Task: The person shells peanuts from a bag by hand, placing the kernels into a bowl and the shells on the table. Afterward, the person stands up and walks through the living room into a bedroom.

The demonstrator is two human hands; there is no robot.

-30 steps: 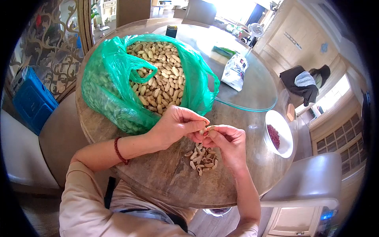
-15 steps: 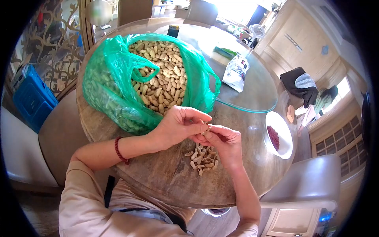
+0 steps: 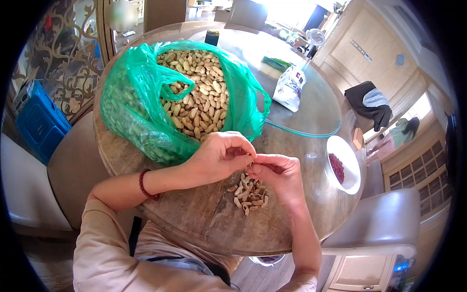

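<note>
Head view. Your left hand [image 3: 219,158] and right hand [image 3: 281,177] meet at the fingertips, both pinching a small peanut piece [image 3: 250,164], largely covered by the fingers, just above the far end of the shell pile [image 3: 250,195]. The round table [image 3: 194,219] curves toward you; bare top separates its near edge from the pile. A wider bare stretch extends from your right hand to the white bowl [image 3: 353,170] of reddish kernels [image 3: 336,168] near the right edge. Beyond your left hand room is tight: the green bag [image 3: 129,112] of unshelled peanuts [image 3: 202,92] stands directly behind; contact cannot be told. Compared with one second earlier, the reddish kernel then visible between your fingertips is hidden; bag, pile and bowl keep their places; a person [image 3: 403,133] at far right shows more fully.
</note>
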